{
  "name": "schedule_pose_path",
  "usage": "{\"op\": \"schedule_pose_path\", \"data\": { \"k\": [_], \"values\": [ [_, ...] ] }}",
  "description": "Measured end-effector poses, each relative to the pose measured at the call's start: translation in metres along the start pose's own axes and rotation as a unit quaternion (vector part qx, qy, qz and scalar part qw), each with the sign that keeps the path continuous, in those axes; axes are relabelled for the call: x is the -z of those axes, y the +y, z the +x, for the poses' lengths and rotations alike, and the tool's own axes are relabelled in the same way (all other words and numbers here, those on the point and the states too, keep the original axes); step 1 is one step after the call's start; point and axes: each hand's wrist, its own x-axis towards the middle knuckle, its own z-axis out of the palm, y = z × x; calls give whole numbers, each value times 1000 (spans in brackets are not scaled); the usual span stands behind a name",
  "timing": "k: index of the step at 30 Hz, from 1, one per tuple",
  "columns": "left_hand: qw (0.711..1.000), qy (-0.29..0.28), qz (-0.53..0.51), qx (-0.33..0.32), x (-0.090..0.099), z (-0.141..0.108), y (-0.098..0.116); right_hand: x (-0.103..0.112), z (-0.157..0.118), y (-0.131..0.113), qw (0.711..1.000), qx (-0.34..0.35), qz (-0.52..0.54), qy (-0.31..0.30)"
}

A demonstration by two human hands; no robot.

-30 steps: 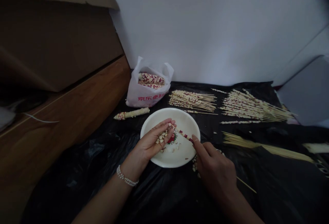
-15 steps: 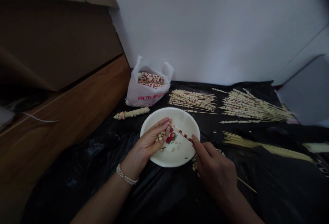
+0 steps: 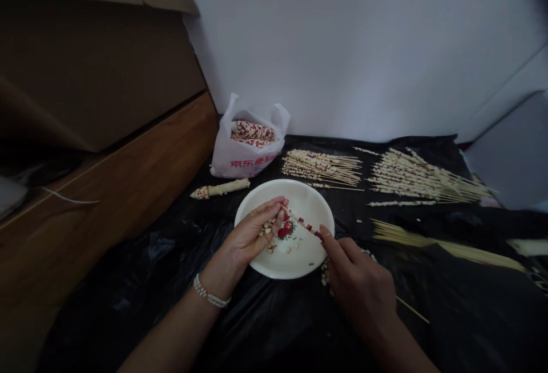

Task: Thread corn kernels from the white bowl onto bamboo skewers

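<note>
Red-and-cream stick point(image 3: 307, 225) between hands is needing gentle steadying: closed right hand point(image 3: 362, 276) is gripping it, half-curled left hand point(image 3: 249, 232) is cupping kernels point(image 3: 266, 228).

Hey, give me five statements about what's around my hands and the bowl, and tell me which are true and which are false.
1. The right hand holds a stick threaded with kernels. True.
2. The plastic bag is to the right of the bowl. False: it stands behind the bowl, toward the left.
3. The left hand has loose kernels in it. True.
4. The partly stripped cob lies inside the bowl. False: it lies outside, on the black sheet.
5. The bare sticks lie farther from the person than the two filled bundles. False: they lie nearer.
</note>
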Motion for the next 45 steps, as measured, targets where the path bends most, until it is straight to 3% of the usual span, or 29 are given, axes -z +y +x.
{"op": "schedule_pose_path", "data": {
  "k": [7, 17, 24, 45],
  "values": [
    [1000, -29, 3, -6, 9, 8, -4, 0, -1, 0, 1000, 1, 5, 3],
    [996, -37, 52, -64, 5, 9, -7, 1, 0, -2, 1000, 4, 2, 0],
    [999, -37, 12, -19, 7, 9, -7, -1, 0, -1, 1000, -7, 11, 7],
    [999, -38, 37, -13, 5, 7, -15, 1, 1, -8, 1000, -5, 7, 16]
  ]
}}
